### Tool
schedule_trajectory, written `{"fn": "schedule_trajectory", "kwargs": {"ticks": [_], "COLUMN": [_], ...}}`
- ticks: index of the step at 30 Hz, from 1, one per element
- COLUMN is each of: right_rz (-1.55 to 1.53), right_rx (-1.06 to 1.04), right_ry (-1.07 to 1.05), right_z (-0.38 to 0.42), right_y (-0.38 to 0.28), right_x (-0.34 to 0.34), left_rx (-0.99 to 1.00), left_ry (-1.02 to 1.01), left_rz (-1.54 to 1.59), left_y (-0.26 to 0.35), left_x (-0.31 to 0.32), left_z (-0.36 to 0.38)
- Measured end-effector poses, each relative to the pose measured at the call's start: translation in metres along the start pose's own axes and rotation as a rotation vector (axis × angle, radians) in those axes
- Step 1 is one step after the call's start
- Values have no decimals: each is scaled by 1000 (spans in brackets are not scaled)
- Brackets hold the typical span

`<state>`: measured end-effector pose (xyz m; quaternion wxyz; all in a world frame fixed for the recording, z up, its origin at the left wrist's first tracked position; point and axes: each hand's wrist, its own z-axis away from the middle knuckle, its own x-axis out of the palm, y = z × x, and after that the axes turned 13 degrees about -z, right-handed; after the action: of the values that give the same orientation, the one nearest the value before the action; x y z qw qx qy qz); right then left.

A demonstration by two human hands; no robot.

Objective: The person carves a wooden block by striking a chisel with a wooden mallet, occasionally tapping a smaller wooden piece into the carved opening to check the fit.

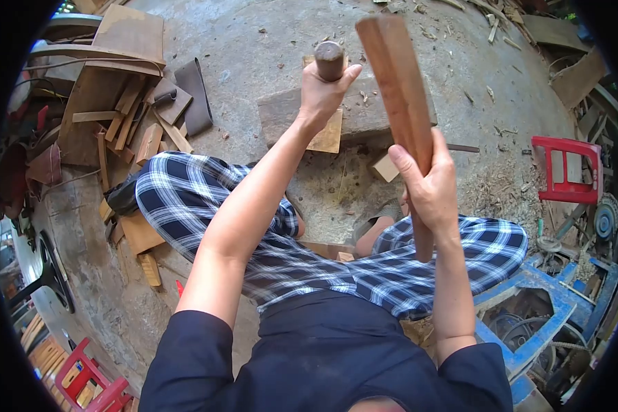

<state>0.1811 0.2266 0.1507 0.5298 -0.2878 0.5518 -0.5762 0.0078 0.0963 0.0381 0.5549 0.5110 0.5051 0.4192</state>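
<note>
My left hand (321, 91) is closed around a dark, round-ended handle (330, 60), above a thick wooden block (278, 113) on the floor. What lies below the handle is hidden. In my right hand (430, 180) is a long, reddish-brown wooden piece (395, 82), held near its lower part and slanting up toward the block's right end. A lighter flat piece of wood (327, 134) rests against the near side of the block. Beside my right hand a small pale wood piece (386, 168) shows by the block.
Wood offcuts (127, 113) are heaped at the left. A red stool (566, 170) stands at the right, above a blue metal frame (525, 312). Another red stool (89, 378) is at the lower left. Shavings (494, 178) litter the concrete floor (247, 41).
</note>
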Motion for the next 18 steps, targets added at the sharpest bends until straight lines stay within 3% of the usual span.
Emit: {"fn": "schedule_trajectory", "kwargs": {"ticks": [5,8,10,12,14,18], "right_rz": [-175,-186,227,385,290,38], "right_rx": [-543,-623,-467,-385,-355,-478], "right_ry": [36,118,-1,-65,-73,30], "right_z": [-8,-12,-21,-30,-26,-11], "right_y": [-52,-53,-35,-12,-19,-36], "right_x": [-3,5,5,3,1,7], "left_rx": [108,166,154,111,252,237], "left_ry": [-119,-102,-119,-224,-96,-110], "left_rz": [-137,-77,-48,107,15,-52], "left_y": [0,-10,-7,-5,-21,-28], "left_x": [14,24,23,19,24,19], "left_z": [7,10,14,20,17,15]}}
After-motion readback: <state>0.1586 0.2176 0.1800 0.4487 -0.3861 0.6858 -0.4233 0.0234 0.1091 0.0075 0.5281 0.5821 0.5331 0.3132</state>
